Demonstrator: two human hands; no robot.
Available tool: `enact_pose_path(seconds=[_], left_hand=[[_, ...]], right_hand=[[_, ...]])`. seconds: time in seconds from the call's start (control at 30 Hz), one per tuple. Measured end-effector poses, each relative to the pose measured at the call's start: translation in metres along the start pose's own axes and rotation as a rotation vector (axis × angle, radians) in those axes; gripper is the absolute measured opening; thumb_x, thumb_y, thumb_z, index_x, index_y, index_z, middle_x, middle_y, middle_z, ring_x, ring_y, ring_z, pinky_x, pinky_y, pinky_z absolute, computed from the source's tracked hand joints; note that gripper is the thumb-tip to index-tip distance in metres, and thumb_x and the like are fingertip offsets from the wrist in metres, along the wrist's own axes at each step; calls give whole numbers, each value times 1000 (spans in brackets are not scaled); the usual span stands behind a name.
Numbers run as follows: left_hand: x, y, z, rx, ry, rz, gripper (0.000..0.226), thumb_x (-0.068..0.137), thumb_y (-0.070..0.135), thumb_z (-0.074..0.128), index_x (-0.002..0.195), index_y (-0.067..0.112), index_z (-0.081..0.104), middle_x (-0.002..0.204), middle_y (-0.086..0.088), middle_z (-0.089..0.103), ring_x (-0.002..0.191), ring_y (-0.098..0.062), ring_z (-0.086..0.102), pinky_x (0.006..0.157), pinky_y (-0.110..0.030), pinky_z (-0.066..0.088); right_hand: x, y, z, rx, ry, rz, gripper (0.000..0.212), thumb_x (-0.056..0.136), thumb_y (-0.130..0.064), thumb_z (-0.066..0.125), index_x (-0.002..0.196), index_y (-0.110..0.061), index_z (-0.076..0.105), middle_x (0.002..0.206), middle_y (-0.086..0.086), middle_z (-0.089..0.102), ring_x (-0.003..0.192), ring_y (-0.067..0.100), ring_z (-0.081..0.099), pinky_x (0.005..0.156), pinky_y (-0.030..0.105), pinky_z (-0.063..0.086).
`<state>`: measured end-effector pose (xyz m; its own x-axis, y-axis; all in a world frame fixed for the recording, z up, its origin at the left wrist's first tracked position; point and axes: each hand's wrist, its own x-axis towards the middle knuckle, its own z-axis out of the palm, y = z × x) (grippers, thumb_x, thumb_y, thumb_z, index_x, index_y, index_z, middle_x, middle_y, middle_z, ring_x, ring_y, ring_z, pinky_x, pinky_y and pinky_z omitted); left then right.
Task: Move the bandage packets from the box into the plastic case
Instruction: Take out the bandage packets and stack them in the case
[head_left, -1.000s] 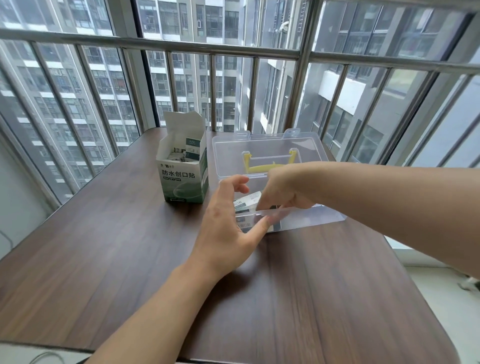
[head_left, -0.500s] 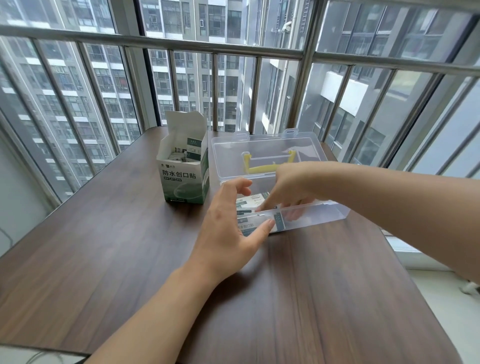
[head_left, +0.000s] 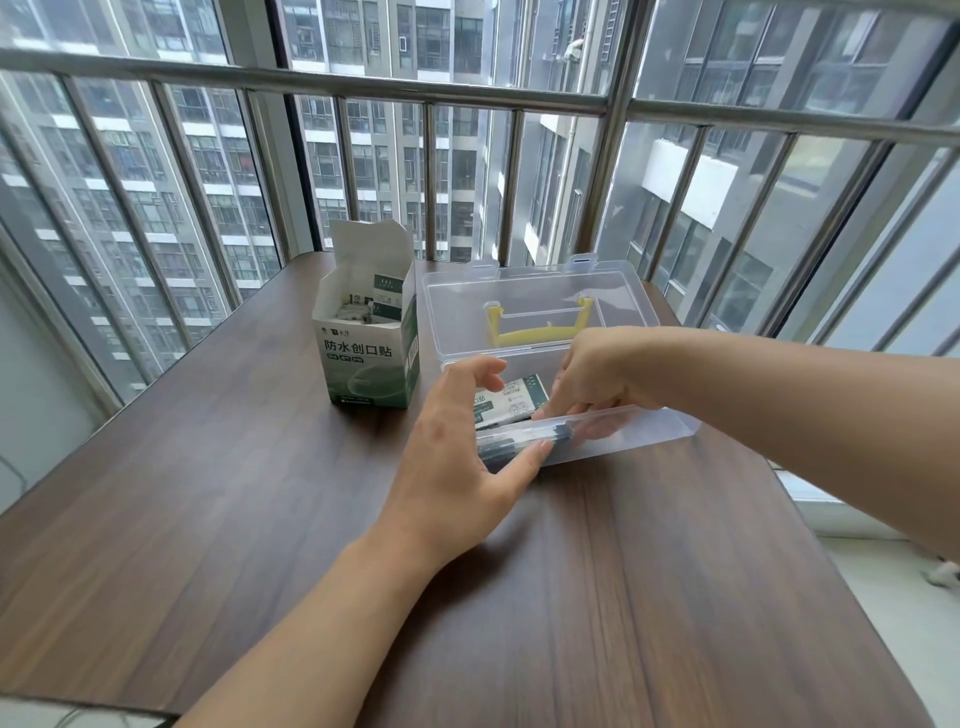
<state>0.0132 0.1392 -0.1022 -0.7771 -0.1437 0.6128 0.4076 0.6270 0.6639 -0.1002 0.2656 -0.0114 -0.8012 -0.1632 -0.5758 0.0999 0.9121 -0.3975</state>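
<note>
A white and green bandage box (head_left: 369, 364) stands open on the table, with several packets (head_left: 358, 312) showing inside it. To its right lies the clear plastic case (head_left: 654, 431), its lid (head_left: 530, 286) tipped back. Bandage packets (head_left: 511, 400) lie in the case's left end. My left hand (head_left: 457, 447) grips the case's front left corner, thumb against the front wall and fingers over the rim. My right hand (head_left: 602, 374) reaches down into the case, its straight fingers resting on the packets.
A yellow handle (head_left: 535, 335) shows through the raised lid. The dark wooden table (head_left: 260, 493) ends at a metal window railing (head_left: 467, 88) just behind the box and case. Its right edge drops to the floor.
My right hand has lowered the packet it held into the case and now lies flat on the pile. My left hand has stayed at the case's corner.
</note>
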Motion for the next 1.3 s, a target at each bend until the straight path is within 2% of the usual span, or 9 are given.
enact_pose_path(seconds=[0.17,0.33,0.53,0.67,0.8,0.97,1.07,1.23,1.3], left_hand=[[0,1,0,-5,-7,-3,64,75,30,82,127,18,49,112,6,56,104,-10,57,94,-21,45],[-1,-1,0,8,-6,1,64,75,30,83,127,19,48,112,7,56,105,-10,57,94,-20,44],[0,1,0,-8,1,-9,62,74,34,80,126,20,49,111,7,56,107,-9,57,95,-19,43],[0,1,0,-18,4,-7,62,73,35,80,125,21,49,110,7,57,105,-8,57,92,-12,39],[0,1,0,-11,5,-4,64,72,35,80,126,20,49,110,7,56,105,-8,56,94,-12,38],[-1,0,0,-8,6,8,64,73,27,84,126,20,49,111,7,56,107,-7,56,96,-11,37],[-1,1,0,-12,8,15,63,73,25,85,124,20,49,110,7,57,106,-7,56,95,-10,37],[0,0,-1,-22,-11,19,61,73,24,85,123,21,49,110,6,57,106,-11,57,96,-15,40],[0,0,-1,-23,-12,21,62,73,25,85,123,21,49,110,6,57,106,-11,57,96,-15,40]], right_hand=[[-4,6,0,-49,76,-125,17,83,-15,80,99,-11,74,75,4,77,78,14,76,82,32,62],[-3,4,3,-145,-17,-104,8,99,-12,57,102,-14,64,61,-9,71,76,2,67,97,26,54],[1,3,1,4,-60,-163,18,91,-8,69,81,-19,59,64,0,66,55,9,62,67,24,60],[-9,9,-8,242,-170,-172,22,85,-4,77,92,-17,61,73,2,65,59,10,56,67,24,57],[-17,11,-12,366,-130,-135,17,85,-7,77,91,-14,62,67,0,70,51,7,59,52,21,58],[-19,-4,3,528,-24,-110,25,79,-1,81,100,4,69,91,10,74,77,19,75,72,27,63],[-20,-8,11,563,35,-138,33,77,3,82,105,6,65,77,10,77,85,24,77,85,30,61],[-19,-7,11,520,25,-117,11,85,2,75,91,6,67,77,14,75,71,20,72,70,26,60],[-14,-6,12,389,70,-110,19,86,-10,78,98,3,71,82,14,76,66,18,69,72,23,59]])
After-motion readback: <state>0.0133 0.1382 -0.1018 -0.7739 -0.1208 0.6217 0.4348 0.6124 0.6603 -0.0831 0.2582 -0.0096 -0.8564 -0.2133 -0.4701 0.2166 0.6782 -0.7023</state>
